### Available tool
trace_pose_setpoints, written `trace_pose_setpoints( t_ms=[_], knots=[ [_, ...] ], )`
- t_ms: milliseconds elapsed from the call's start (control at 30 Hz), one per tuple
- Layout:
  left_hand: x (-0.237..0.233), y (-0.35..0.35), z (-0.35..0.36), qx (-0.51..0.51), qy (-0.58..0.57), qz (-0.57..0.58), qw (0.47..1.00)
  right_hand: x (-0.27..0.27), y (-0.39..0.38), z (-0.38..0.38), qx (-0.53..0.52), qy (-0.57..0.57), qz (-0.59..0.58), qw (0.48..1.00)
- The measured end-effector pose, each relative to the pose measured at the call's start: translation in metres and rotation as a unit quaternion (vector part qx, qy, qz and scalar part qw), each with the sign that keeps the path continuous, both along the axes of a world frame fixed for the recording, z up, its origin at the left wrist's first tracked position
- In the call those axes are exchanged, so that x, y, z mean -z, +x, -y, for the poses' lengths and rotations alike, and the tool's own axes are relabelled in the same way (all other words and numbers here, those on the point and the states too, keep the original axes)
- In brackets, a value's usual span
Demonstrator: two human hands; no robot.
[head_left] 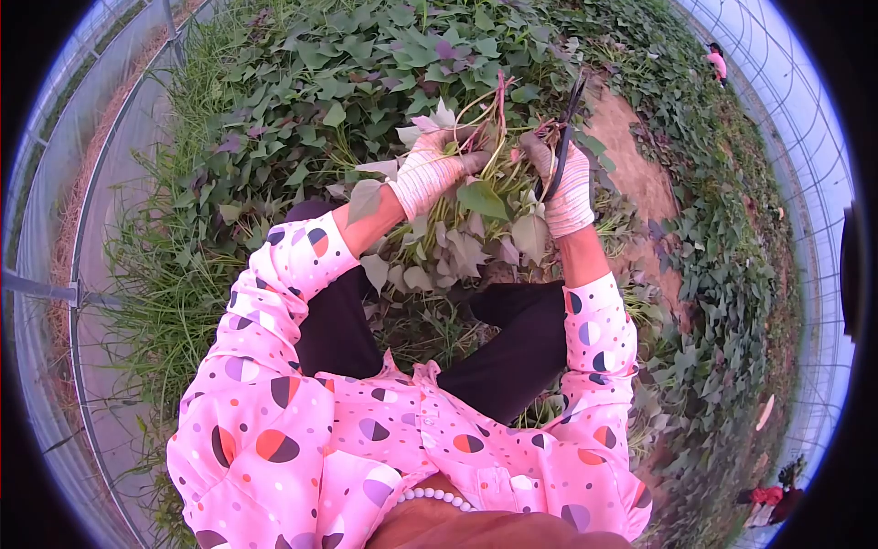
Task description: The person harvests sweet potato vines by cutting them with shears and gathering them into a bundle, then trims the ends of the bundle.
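The left hand (428,172) has its fingers (471,163) half buried in the vines (480,206), so its grip is only partly seen. The shears (567,123) in the right hand (569,188) show as a dark sliver (blades unclear). At upper right a person (716,60) is too small to make out. At lower right another figure (770,501) is cut by the dark rim.

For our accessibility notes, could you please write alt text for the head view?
A gloved left hand grips a bunch of leafy vines; the right hand, also gloved, holds dark shears beside them. Pink dotted sleeves frame green plants in a greenhouse.
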State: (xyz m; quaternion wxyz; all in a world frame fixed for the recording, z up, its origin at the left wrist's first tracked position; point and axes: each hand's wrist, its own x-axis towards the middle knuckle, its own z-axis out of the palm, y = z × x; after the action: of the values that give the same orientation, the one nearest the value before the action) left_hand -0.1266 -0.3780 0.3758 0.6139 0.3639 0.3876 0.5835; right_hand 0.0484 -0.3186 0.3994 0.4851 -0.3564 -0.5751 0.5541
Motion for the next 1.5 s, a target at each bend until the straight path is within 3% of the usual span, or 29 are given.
trace_pose_setpoints(
  t_ms=[67,200,233,333,433,500,600,667,733,767,867,933,967,1000,1033,1167,1200,1400,1500],
  knots=[
    [0.016,0.005,-0.007,-0.038,0.009,-0.022,0.999,0.007,0.0,-0.008,-0.005,-0.013,-0.014,1.0],
    [0.004,0.005,0.0,-0.049,0.021,-0.243,0.969,0.0,-0.005,-0.003,0.02,0.038,0.106,0.993],
    [-0.001,0.005,0.003,-0.038,0.018,-0.246,0.968,-0.002,-0.004,-0.002,0.014,0.056,0.133,0.989],
    [-0.002,0.004,0.005,-0.036,0.054,-0.21,0.975,0.001,0.0,-0.003,0.008,0.081,0.15,0.985],
    [0.005,0.0,0.003,0.002,0.068,-0.087,0.994,0.009,0.0,-0.01,0.027,0.014,0.051,0.998],
    [0.011,-0.006,-0.002,0.044,0.075,-0.006,0.996,0.001,0.002,-0.006,0.024,-0.001,0.052,0.998],
    [0.01,-0.01,-0.002,0.107,0.02,0.011,0.994,-0.004,0.005,-0.007,0.015,-0.023,0.076,0.997],
    [0.015,-0.009,-0.004,0.118,0.033,0.017,0.992,-0.001,0.011,-0.01,-0.045,-0.011,0.156,0.987],
    [0.006,-0.009,0.002,0.133,-0.01,-0.074,0.988,-0.004,0.014,-0.006,-0.067,0.022,0.193,0.979],
    [0.0,-0.01,0.009,0.148,-0.038,-0.051,0.987,-0.008,0.015,-0.003,-0.087,0.029,0.192,0.977],
    [0.005,-0.009,0.004,0.146,-0.019,-0.004,0.989,0.004,0.023,-0.012,-0.111,0.052,0.185,0.975],
    [0.004,-0.018,0.003,0.159,0.014,-0.009,0.987,0.011,0.026,-0.02,-0.083,0.147,0.228,0.959],
    [0.007,-0.023,0.001,0.129,-0.022,-0.044,0.99,0.013,0.026,-0.024,-0.034,0.039,0.21,0.976],
    [0.011,-0.026,-0.003,0.099,-0.058,-0.078,0.99,0.013,0.028,-0.024,-0.033,0.039,0.21,0.976],
    [0.017,-0.027,-0.009,0.147,0.047,-0.013,0.988,0.012,0.032,-0.025,-0.032,0.056,0.206,0.976],
    [0.013,-0.046,-0.01,0.129,0.014,0.01,0.991,0.015,0.04,-0.029,-0.026,0.044,0.142,0.989],
    [0.013,-0.049,-0.008,0.087,0.015,-0.012,0.996,0.014,0.04,-0.027,-0.021,0.029,0.092,0.995],
    [0.011,-0.059,-0.01,0.052,0.066,-0.101,0.991,0.037,0.05,-0.047,0.004,0.023,0.062,0.998],
    [0.002,-0.047,-0.007,0.047,0.121,-0.004,0.992,0.037,0.039,-0.046,-0.01,0.004,0.06,0.998]
  ],
)
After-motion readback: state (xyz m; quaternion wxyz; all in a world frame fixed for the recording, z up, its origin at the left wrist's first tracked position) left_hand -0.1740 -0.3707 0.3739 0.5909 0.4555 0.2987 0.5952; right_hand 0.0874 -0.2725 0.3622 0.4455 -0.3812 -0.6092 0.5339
